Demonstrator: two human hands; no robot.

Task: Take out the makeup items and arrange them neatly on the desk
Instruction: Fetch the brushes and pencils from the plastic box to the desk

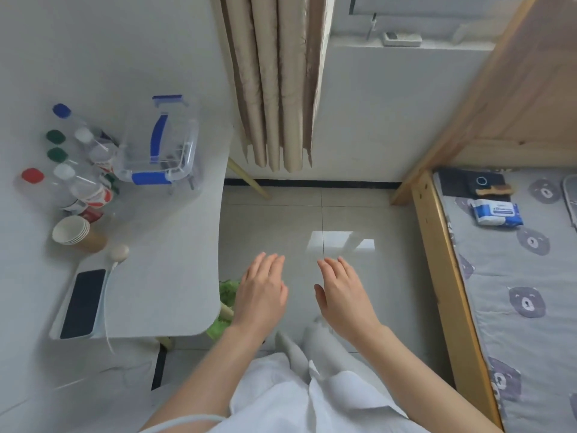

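Nothing looks taken out yet: the clear storage box (pixel 159 148) with blue latches is sitting closed near the far edge of the desk (pixel 175 276), its contents too blurred to name. The left hand (pixel 260 295) and right hand (pixel 343 295) are hovering over the floor with fingers loosely spread, holding nothing. Bottles (pixel 71 157), paper cups (pixel 73 231) and a phone (pixel 82 303) are crowding the desk's left side, leaving bare room between phone and box

We are seeing a dark phone (pixel 82 304) lying at the desk's near corner, stacked paper cups (pixel 75 233) sitting beside capped plastic bottles (pixel 67 157), beige curtains (pixel 274 82) hanging ahead, and a wipes pack (pixel 497 212) resting on the bear-print bedsheet (pixel 527 307).
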